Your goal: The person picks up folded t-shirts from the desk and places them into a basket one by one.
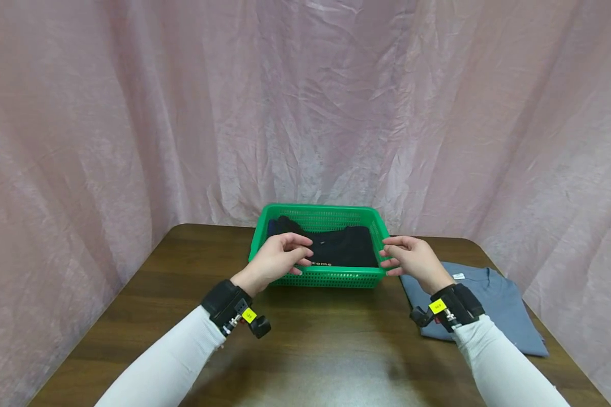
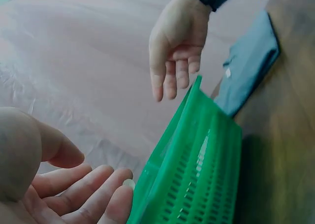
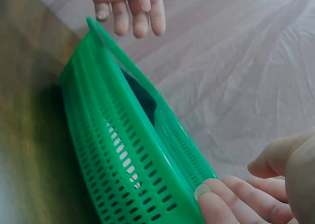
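A green plastic basket (image 1: 331,277) with slotted walls stands at the far middle of the table. Dark folded clothing (image 1: 348,243) lies inside it, the top piece black with light lettering near the front rim. My left hand (image 1: 277,257) hovers over the basket's left front part, fingers loosely bent and holding nothing. At the right end, my right hand (image 1: 412,260) has its fingertips right by the rim, thumb apart from the fingers. Both wrist views show the hands empty, with the little fingers close to the basket's rim (image 3: 147,135).
To the right, a folded grey-blue shirt (image 1: 504,311) lies on the brown wooden table (image 1: 305,345), partly under my right wrist in the head view. A pink curtain (image 1: 305,102) hangs right behind the table's far edge.
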{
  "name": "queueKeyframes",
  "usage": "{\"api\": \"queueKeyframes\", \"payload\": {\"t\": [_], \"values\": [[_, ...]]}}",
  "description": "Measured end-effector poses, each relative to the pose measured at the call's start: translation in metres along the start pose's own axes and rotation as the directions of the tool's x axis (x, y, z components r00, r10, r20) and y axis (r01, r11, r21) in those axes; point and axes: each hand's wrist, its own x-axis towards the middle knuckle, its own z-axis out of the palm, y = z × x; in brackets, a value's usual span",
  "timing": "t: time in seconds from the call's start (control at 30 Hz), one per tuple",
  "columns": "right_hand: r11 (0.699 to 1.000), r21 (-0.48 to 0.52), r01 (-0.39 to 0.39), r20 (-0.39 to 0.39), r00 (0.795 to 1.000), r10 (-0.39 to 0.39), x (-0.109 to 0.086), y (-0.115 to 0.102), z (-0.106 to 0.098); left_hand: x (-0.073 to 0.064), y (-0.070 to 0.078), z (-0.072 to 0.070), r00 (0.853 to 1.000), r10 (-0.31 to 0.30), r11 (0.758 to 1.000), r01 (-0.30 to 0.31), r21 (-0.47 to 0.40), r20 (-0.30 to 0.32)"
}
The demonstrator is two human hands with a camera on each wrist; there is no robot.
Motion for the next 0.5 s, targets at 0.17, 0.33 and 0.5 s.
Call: {"api": "queueKeyframes", "payload": {"t": [0.17,0.33,0.5], "values": [[1.000,0.027,0.010,0.017,1.000,-0.010,-0.015,0.005,0.003,-0.009,-0.001,0.011,0.999,0.009,0.999,-0.007,-0.043,0.046],[0.999,0.041,0.014,0.037,0.999,-0.016,-0.030,0.010,0.004,-0.018,-0.003,0.026,0.995,0.003,0.996,0.005,-0.086,0.103],[0.999,0.048,-0.002,0.034,0.999,0.000,-0.044,0.017,0.001,-0.023,-0.010,0.045,0.986,-0.002,0.994,0.021,-0.109,0.166]]}}
